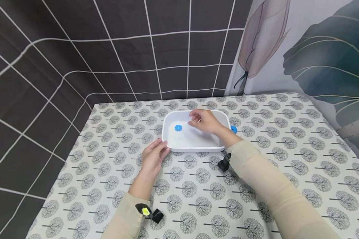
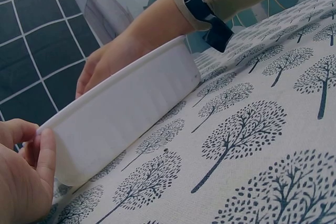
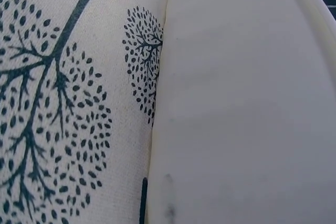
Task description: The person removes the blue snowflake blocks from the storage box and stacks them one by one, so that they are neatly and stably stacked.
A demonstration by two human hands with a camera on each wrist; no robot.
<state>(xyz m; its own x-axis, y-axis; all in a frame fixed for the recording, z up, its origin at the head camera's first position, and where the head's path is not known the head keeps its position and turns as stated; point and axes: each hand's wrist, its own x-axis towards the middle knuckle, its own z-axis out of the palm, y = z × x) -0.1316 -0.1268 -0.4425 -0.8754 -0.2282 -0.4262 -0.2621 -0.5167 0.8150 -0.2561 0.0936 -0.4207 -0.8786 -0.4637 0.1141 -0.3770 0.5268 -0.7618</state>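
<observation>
A white plastic basin [image 1: 194,149] sits on the patterned cloth. My left hand [image 1: 154,156] grips its near left corner; in the left wrist view, fingers and thumb of that hand meet at the rim of the basin [image 2: 121,114]. Over the inside of the basin is my right hand [image 1: 207,122], fingers loosely bent, with a gap between thumb and index finger and no object showing there. Left of those fingertips, a blue flower-shaped disc [image 1: 178,127] lies on the basin floor. The right wrist view shows only the basin's outer wall [image 3: 241,103] and cloth.
Just outside the basin's right end is another blue piece [image 1: 234,129], partly covered by the rim. The tree-print cloth [image 1: 188,189] covers the table. Behind it hang a dark checked curtain [image 1: 170,49] and a leaf-print curtain [image 1: 326,59].
</observation>
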